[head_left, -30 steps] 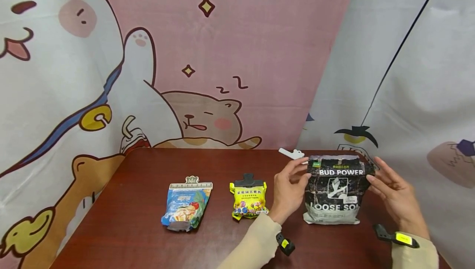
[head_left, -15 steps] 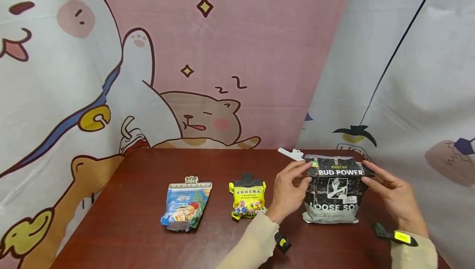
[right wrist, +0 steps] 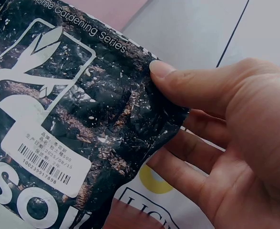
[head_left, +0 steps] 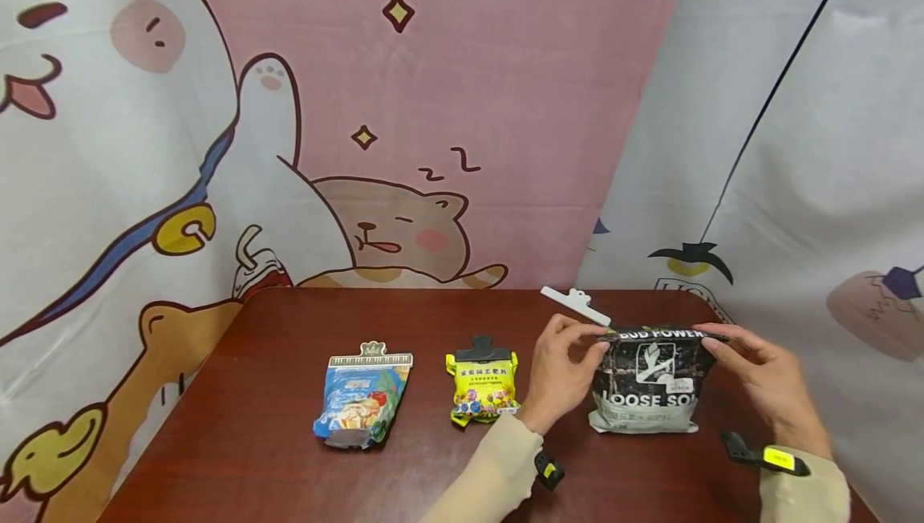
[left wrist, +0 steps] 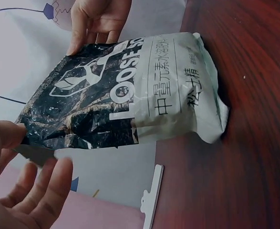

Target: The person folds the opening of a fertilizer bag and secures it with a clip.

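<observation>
A black and light grey plastic bag [head_left: 646, 387] lettered "LOOSE SO" stands upright on the table at the right of the head view. Its upper edge is folded over, so the "BUD POWER" line shows only in part. My left hand [head_left: 559, 375] pinches the fold's left end between thumb and index finger; in the left wrist view the other fingers [left wrist: 54, 191] hang off the bag. At the right end, my right hand [head_left: 768, 383] pinches the fold, thumb on the front face. A white barcode label [right wrist: 46, 160] shows close up in the right wrist view.
Behind the bag lies a white clip [head_left: 575, 305], near the table's back edge. A yellow packet [head_left: 484, 391] with a black clip [head_left: 483, 353] lies left of my left hand. Farther left is a blue packet [head_left: 361, 403] topped by a piano-key clip [head_left: 371, 358]. A printed cloth [head_left: 505, 106] hangs behind.
The bag's top has been folded down, both hands turning it over and sinking slightly with it. More of the white clip behind now shows. Both clipped packets have stayed put.
</observation>
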A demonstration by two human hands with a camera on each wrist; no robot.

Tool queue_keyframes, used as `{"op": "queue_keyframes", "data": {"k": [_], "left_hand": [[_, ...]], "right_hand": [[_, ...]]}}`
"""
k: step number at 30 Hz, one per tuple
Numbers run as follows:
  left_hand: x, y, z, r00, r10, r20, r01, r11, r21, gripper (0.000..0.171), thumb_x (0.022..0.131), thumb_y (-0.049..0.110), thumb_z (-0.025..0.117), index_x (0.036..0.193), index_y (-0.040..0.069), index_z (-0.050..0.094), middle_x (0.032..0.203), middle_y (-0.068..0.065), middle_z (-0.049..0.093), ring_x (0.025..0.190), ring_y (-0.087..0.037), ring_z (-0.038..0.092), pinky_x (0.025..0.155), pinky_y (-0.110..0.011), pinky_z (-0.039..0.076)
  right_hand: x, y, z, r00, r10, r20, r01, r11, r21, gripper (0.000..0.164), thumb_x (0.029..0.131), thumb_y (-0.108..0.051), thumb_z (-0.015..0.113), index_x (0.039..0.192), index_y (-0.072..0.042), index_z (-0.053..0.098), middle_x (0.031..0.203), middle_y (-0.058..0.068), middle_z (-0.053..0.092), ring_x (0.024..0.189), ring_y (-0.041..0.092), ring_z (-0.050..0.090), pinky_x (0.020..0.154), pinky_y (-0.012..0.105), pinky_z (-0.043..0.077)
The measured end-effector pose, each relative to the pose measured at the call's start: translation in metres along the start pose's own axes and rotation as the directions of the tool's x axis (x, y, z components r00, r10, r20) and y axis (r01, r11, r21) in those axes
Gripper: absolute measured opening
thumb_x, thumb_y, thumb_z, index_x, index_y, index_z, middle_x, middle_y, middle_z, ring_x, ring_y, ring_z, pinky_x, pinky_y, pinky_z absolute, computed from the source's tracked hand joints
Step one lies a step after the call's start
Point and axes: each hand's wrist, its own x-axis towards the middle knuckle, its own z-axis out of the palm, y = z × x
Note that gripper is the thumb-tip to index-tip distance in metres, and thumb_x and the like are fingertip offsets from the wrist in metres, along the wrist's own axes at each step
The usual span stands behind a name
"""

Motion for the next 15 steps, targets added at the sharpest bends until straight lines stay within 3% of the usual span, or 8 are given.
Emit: {"op": "queue_keyframes", "data": {"k": [3,5,11,15], "left_hand": [[-0.0003,0.0008,0.0004,1.0,-0.016,-0.001,0.017,1.0,0.004,0.015,0.097,0.023,0.073,0.11,0.02,0.079,0.102,0.0,0.059,0.083,-0.002,0.06,0.072,-0.009,0.049],[-0.0003,0.0008,0.0011,1.0,-0.016,0.0,0.016,1.0,-0.006,0.013,0.097,0.023,0.073,0.107,0.018,0.079,0.102,0.0,0.059,0.082,0.0,0.059,0.072,-0.007,0.049],[0.0009,0.0023,0.0037,0.998,0.064,0.002,-0.064,0.997,-0.036,0.005,0.097,0.015,0.071,0.099,0.012,0.076,0.096,0.001,0.073,0.087,0.003,0.066,0.077,-0.007,0.05],[0.0032,0.0047,0.0024,0.996,0.067,0.058,-0.062,0.994,-0.091,0.005,0.098,0.009,0.068,0.098,0.009,0.074,0.093,-0.003,0.078,0.084,0.007,0.067,0.074,-0.007,0.052]], "right_hand": [[-0.002,-0.0033,-0.0026,0.996,0.085,-0.021,-0.085,0.995,-0.049,0.034,0.097,-0.029,0.073,0.125,-0.01,0.073,0.092,-0.03,0.071,0.09,-0.009,0.059,0.071,0.012,0.047],[-0.0022,-0.0038,-0.0031,0.995,0.089,-0.037,-0.091,0.993,-0.071,0.032,0.096,-0.031,0.073,0.122,-0.012,0.074,0.09,-0.032,0.069,0.089,-0.01,0.057,0.071,0.011,0.045],[-0.0031,-0.0025,-0.0046,0.999,-0.013,-0.039,0.011,0.998,-0.059,0.019,0.096,-0.019,0.073,0.11,-0.007,0.076,0.089,-0.032,0.069,0.085,-0.011,0.058,0.073,0.01,0.041],[-0.0035,-0.0052,-0.0095,0.999,-0.035,-0.027,0.032,0.996,-0.082,0.017,0.095,-0.017,0.075,0.108,-0.007,0.077,0.088,-0.033,0.069,0.083,-0.013,0.059,0.073,0.009,0.04]]}}
